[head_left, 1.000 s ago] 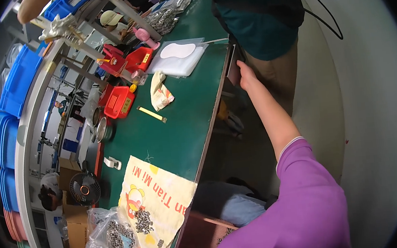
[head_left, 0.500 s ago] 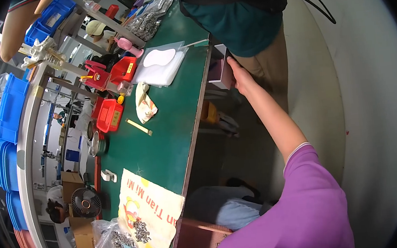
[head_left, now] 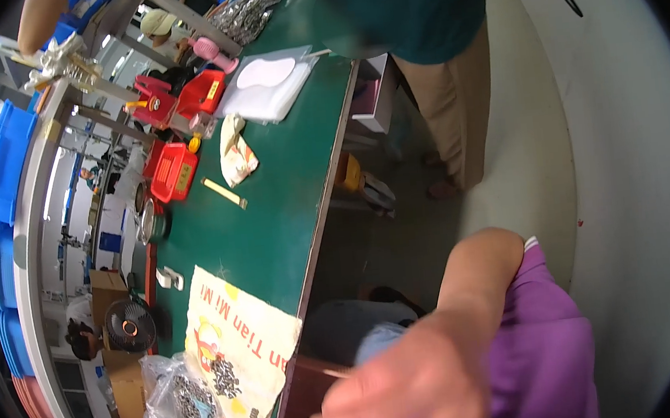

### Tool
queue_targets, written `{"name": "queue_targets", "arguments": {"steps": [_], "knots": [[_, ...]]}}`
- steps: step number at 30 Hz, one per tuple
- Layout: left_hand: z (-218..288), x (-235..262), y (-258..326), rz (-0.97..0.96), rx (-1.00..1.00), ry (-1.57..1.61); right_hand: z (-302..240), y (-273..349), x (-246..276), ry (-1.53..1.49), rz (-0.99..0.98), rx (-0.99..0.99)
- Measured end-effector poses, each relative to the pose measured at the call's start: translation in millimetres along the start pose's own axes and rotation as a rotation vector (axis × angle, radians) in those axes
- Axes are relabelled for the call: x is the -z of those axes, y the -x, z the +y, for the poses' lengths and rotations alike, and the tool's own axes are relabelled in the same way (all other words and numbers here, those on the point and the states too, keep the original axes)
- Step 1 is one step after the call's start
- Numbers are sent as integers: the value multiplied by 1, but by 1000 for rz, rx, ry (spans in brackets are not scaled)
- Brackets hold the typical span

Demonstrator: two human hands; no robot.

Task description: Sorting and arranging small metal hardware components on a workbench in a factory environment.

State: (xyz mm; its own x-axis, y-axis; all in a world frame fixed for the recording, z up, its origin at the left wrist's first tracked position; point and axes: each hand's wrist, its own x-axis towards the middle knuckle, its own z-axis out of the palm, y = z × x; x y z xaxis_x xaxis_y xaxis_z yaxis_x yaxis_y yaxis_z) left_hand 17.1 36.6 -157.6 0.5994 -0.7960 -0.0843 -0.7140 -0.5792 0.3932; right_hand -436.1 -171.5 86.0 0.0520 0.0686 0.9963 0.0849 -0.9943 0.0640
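Our right hand blurred, off printed cloth's right edge; grip, we cannot tell. Small metal parts near cloth's left edge: probably light, hard, slippery; pinch singly.

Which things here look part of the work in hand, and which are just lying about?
Likely in the work, nearest the right hand:
metal parts
printed cloth
plastic bag

Likely just lying about:
yellow strip
crumpled cloth
red trays
black fan

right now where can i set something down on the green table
Bare green tabletop lies between the slim yellow strip and the cream printed cloth. Crowded: around the small grey metal pieces and clear plastic bag.
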Motion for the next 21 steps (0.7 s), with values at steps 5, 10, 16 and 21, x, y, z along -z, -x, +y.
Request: {"name": "queue_targets", "arguments": {"steps": [5, 10, 16, 21], "knots": [[-39, -12, 23, -3, 209, 27, -6, -32, -17, 17, 59, 73], [-38, -16, 56, 70, 361, 246, -15, -38, -43, -4, 302, 42], [-61, -32, 57, 130, 133, 175, -47, -52, -64, 183, 454, 3], [-31, -27, 61, 129, 122, 222, -14, -58, -47, 206, 194, 479]]}}
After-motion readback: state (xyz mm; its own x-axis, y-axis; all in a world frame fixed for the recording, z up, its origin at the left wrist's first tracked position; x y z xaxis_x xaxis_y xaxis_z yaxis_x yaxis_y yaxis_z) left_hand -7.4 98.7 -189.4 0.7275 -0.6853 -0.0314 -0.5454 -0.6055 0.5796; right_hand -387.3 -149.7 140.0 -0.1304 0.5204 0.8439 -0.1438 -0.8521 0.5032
